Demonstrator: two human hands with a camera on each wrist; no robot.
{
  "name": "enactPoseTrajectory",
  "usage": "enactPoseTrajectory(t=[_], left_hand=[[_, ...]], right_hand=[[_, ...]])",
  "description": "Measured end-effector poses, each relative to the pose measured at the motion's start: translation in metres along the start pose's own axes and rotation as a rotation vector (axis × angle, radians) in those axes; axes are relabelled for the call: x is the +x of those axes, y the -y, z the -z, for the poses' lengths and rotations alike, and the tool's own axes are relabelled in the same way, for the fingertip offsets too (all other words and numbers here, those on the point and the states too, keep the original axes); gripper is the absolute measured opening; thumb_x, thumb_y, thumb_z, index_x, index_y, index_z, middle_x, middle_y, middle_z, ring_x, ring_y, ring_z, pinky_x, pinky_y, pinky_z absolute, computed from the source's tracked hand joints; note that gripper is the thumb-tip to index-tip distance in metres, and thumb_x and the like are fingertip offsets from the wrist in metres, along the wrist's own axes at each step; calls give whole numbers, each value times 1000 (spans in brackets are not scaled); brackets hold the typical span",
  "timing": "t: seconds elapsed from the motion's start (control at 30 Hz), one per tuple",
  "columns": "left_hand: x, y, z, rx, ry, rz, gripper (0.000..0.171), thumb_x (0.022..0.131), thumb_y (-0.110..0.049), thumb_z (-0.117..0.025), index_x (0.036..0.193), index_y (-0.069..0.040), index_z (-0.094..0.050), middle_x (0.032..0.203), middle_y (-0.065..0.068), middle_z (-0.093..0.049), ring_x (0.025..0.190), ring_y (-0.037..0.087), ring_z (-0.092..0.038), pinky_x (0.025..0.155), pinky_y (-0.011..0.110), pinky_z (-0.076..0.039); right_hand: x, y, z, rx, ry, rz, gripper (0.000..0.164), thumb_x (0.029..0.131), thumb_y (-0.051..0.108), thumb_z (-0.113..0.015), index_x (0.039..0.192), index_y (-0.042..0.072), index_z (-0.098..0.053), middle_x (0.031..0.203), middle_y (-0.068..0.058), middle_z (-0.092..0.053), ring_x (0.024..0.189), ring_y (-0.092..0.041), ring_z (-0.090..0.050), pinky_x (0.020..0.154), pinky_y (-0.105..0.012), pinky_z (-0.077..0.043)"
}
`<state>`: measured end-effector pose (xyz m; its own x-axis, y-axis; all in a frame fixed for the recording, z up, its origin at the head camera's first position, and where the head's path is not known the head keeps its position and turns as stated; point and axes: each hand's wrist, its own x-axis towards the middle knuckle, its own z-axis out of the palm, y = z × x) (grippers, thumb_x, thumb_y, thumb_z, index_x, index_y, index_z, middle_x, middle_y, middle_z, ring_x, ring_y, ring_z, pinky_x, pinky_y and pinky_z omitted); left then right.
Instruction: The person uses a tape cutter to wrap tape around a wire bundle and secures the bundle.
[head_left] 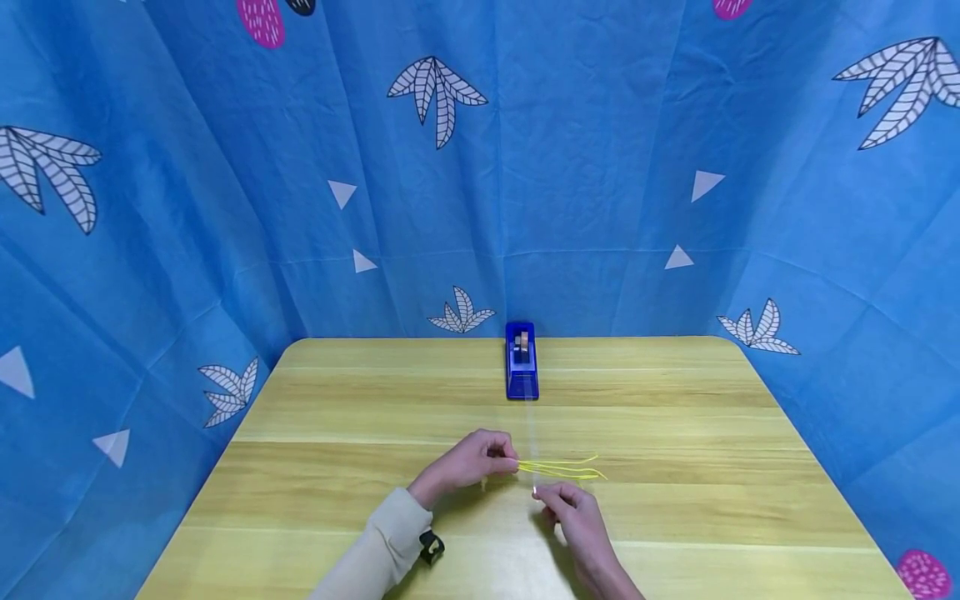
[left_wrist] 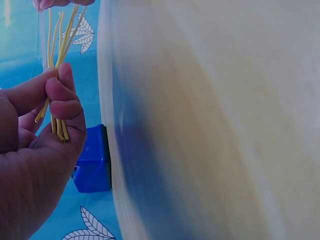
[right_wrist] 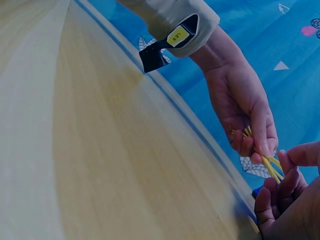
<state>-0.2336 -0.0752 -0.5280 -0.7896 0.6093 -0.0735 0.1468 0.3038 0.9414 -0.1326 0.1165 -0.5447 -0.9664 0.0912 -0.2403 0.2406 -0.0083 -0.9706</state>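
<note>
Thin yellow strands (head_left: 566, 475) run in a loose bundle out to the right of my left hand (head_left: 477, 458), which pinches them between thumb and fingers. Their short cut ends stick out below the fingers in the left wrist view, where the strands (left_wrist: 64, 50) fan apart at the top. From the blue tape dispenser (head_left: 522, 387) at the back of the table, a clear strip of tape (head_left: 532, 433) stretches toward me. My right hand (head_left: 576, 517) pinches the near end of that strip. The tape passes by the strands close to the left fingertips; whether they touch, I cannot tell.
The wooden table (head_left: 322, 467) has rounded far corners. A blue patterned curtain (head_left: 585, 167) hangs behind it and along both sides. On the left wrist sits a black strap with a small device (head_left: 431, 546).
</note>
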Motion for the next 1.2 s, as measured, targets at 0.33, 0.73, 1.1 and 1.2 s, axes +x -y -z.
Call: enactPoseTrajectory(t=[0.33, 0.73, 1.1, 1.2], left_hand=[[-2, 0, -4, -5, -21, -19, 9, 97, -5, -69, 93, 3, -69, 95, 17, -72, 86, 25, -65, 77, 30, -53], [-5, -5, -13, -3, 0, 47, 9, 99, -5, -65, 93, 2, -65, 90, 9, -66, 78, 16, -53, 68, 23, -46], [-7, -7, -16, 39, 27, 52, 13, 100, -6, -65, 89, 1, -64, 87, 19, -63, 68, 15, -48, 55, 20, -42], [-7, -8, -15, 42, 29, 54, 13, 100, -6, -66, 89, 1, -65, 87, 21, -64, 68, 15, -48, 56, 20, -42]], right_hand=[[-1, 1, -1, -3, -5, 8, 23, 95, 15, -69, 97, -9, -72, 76, 0, -61, 71, -13, -57, 73, -25, -47], [0, 0, -3, 49, 0, 51, 19, 95, 10, -70, 93, -8, -69, 76, -2, -61, 71, -14, -58, 73, -26, -50], [1, -2, -3, 48, -19, 36, 21, 97, 13, -71, 100, -8, -71, 85, -2, -64, 78, -14, -62, 77, -26, -53], [1, -3, -3, 49, -22, 37, 22, 97, 12, -70, 101, -9, -71, 89, -1, -62, 80, -13, -62, 78, -25, -54]])
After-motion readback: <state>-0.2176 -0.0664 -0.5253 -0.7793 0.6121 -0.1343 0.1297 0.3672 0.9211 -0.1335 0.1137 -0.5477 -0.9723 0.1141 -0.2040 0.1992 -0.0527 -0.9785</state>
